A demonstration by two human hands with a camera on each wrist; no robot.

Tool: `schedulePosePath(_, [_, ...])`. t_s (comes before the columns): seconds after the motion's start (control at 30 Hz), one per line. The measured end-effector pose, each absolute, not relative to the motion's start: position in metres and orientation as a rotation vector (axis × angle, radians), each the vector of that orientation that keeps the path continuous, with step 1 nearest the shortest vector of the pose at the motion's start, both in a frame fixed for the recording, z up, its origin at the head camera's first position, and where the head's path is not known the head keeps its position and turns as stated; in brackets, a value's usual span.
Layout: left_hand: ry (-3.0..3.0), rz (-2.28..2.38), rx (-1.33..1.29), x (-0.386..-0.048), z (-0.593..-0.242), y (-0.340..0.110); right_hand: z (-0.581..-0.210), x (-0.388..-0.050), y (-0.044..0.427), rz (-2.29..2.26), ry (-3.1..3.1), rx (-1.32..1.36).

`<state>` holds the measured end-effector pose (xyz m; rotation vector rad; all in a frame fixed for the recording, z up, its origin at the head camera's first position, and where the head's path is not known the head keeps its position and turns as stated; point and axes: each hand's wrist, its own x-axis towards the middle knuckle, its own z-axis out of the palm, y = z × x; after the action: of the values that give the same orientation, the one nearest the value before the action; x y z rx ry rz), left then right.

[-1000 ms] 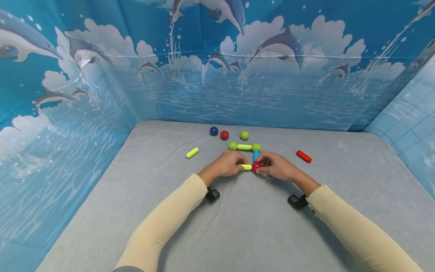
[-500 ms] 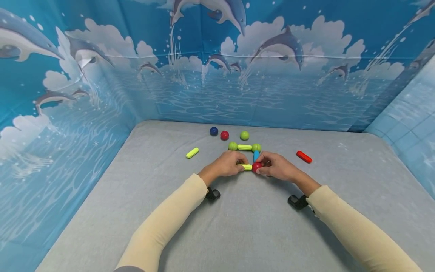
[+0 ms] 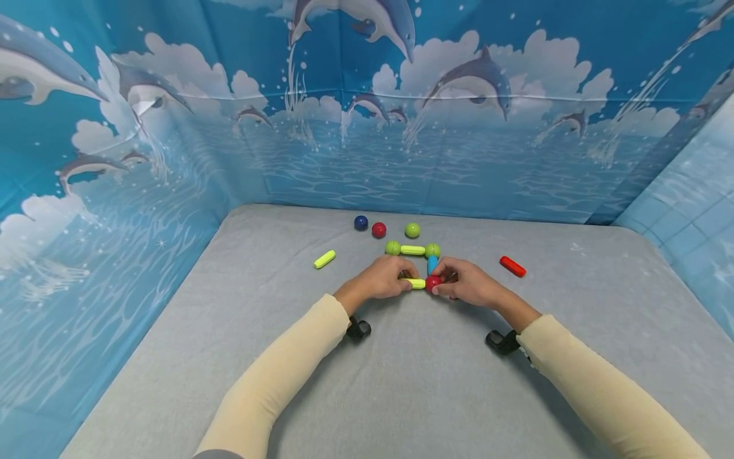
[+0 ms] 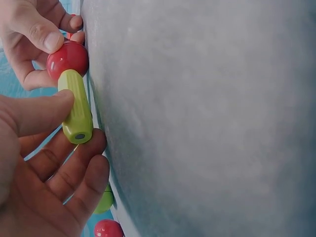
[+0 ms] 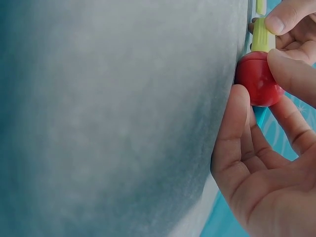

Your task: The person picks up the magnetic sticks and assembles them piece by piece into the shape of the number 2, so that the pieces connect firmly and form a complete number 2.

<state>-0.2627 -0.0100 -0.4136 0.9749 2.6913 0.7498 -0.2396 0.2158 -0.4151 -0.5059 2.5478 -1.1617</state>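
Between the left hand point(image 3: 383, 278) and the right hand point(image 3: 467, 280), a yellow rod point(image 3: 417, 284) meets a red ball point(image 3: 430, 284). The left hand is grasping the rod, thumb against one side and fingers about the other; the rod's free end, nearer that hand, shows a dark disc point(image 4: 80, 136). The right hand is grasping the ball between thumb and fingers, which cover part of its surface.

Just beyond the right hand's fingertips, a blue rod point(image 3: 432, 264) extends away to a green ball point(image 3: 432, 250); the fingers partly hide its near end. From that ball a second yellow rod point(image 3: 413, 250) runs leftward to another green ball point(image 3: 392, 247), situated just beyond the left hand.

Farther beyond the left hand lie three loose pieces: a dark blue ball point(image 3: 360, 222), a second red ball point(image 3: 378, 230) near it, and a third green ball point(image 3: 412, 230) more to the right. A third yellow rod point(image 3: 324, 259) lies to the left of the left hand, well apart from it; a red rod point(image 3: 513, 266) lies to the right of the right hand. Beneath both hands extends the grey bench point(image 3: 424, 395); beyond them hangs a blue curtain point(image 3: 355, 159) printed with dolphins.
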Motion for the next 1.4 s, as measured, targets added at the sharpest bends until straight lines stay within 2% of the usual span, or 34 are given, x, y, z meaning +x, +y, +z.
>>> schedulePosePath(0.43, [2.69,0.749,0.946,-0.267,-0.407,-0.015,-0.417,-0.241,0.217,-1.153,2.552,-0.492])
schedulePosePath(0.73, [2.845,0.84,0.752,-0.292,-0.393,-0.039,-0.414,-0.241,0.218,-1.152,2.548,-0.496])
schedulePosePath(1.07, [3.033,1.071,0.458,-0.317,-0.41,-0.044,-0.413,-0.24,0.224,-1.153,2.54,-0.484])
schedulePosePath(1.4, [3.021,1.02,0.461,-0.331,-0.412,-0.04,-0.414,-0.237,0.22,-1.153,2.53,-0.482])
